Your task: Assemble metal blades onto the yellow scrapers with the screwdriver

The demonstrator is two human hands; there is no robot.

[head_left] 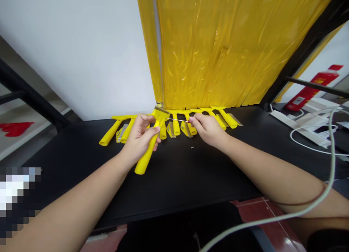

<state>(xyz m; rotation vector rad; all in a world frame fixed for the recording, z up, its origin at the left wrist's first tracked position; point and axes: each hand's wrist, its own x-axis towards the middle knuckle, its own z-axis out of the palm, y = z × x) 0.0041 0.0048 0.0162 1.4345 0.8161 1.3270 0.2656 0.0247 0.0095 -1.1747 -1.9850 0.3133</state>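
Observation:
My left hand (139,135) is closed around the handle of a yellow scraper (147,157), which is tilted with its metal-edged head up and its round handle end toward me. In my right hand (208,128) is a thin screwdriver (177,120), held nearly level. Its shaft points left and its tip meets the scraper's head; the fingers cover most of its grip. Behind both hands, several more yellow scrapers (109,134) lie in a row, some with loose-looking metal blade pieces (188,129) beside them. A tiny screw-like piece (192,147) rests below the row.
The black tabletop (177,186) ends at a front edge near me. Yellow plastic film (218,52) and a white panel (81,52) rise behind it. On the right are a red bottle (311,88), white strips (300,128) and a pale cable (331,154) crossing in front of my right forearm.

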